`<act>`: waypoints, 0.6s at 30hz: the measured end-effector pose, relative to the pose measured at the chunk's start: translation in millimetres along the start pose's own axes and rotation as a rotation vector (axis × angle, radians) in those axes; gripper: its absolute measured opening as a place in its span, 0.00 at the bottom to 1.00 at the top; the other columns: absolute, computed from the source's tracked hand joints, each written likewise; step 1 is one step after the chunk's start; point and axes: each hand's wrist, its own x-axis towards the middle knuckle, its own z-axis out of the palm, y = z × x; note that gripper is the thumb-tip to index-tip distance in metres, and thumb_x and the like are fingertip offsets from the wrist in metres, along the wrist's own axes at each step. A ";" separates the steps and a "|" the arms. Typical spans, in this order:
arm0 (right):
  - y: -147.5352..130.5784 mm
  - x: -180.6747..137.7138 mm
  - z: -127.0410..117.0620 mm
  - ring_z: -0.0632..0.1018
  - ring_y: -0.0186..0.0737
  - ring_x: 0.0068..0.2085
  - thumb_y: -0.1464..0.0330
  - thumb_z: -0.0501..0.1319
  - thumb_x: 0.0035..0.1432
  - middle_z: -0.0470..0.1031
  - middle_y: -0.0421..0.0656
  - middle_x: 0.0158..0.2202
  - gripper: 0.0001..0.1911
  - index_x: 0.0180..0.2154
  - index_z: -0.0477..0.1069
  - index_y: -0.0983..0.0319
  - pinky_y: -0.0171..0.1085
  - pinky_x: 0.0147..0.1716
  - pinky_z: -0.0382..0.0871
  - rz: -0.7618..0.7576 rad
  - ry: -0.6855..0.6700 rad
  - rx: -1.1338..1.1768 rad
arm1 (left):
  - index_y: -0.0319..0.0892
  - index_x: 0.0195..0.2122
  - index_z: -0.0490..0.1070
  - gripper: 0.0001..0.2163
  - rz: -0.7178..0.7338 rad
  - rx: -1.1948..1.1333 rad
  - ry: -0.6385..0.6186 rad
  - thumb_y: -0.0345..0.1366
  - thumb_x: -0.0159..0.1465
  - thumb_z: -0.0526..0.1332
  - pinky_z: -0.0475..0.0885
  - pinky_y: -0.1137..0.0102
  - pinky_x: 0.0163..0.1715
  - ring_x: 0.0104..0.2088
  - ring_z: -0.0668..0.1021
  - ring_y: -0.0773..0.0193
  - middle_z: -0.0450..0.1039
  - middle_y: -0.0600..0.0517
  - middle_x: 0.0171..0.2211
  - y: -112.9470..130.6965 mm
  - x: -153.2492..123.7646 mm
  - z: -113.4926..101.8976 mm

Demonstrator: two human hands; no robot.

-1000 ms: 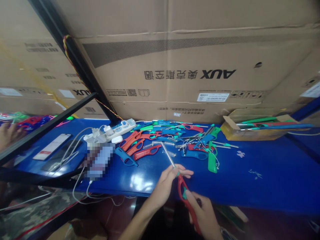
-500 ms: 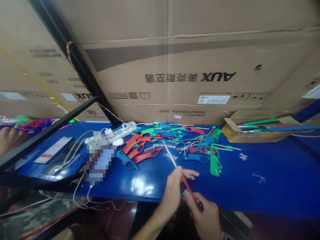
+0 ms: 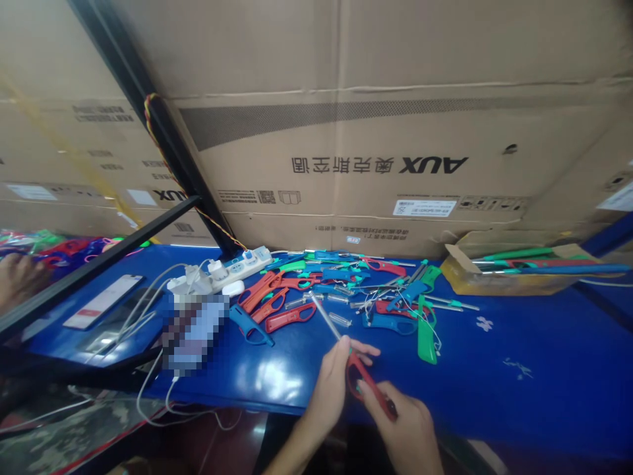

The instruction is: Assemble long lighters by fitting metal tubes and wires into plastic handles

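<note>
A red long-necked gas lighter (image 3: 372, 388) is held over the table's front edge, its metal barrel pointing up and to the left. My left hand (image 3: 332, 377) pinches it where the barrel meets the red body, with the other fingers stretched out behind. Around the handle end my right hand (image 3: 409, 425) is closed, its thumb near the green trigger. Beyond the barrel tip lie red lighter shells (image 3: 291, 318), a blue shell (image 3: 250, 324) and small clear tubes (image 3: 340, 319). A green lighter piece (image 3: 426, 336) with a thin white wire lies to the right.
An open carton (image 3: 504, 282) of lighters stands at the back right. Left are a power strip (image 3: 242, 267) with plugs and cables, and phones, one a white phone (image 3: 103, 302). A black metal frame (image 3: 99, 274) crosses there; another person's hand (image 3: 20, 280) is beyond it.
The lighter and both hands have shifted slightly left in view. The lighter has turned, so more of its red side and trigger opening shows. My grip stays on it.
</note>
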 end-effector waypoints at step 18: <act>27.5 11.4 -2.4 0.79 0.37 0.33 0.58 0.44 0.73 0.78 0.44 0.37 0.24 0.48 0.78 0.54 0.30 0.21 0.69 -0.421 0.153 -0.375 | 0.35 0.36 0.77 0.31 -0.370 0.378 -0.095 0.64 0.63 0.56 0.60 0.75 0.16 0.21 0.76 0.63 0.80 0.43 0.29 -5.9 -30.8 -82.9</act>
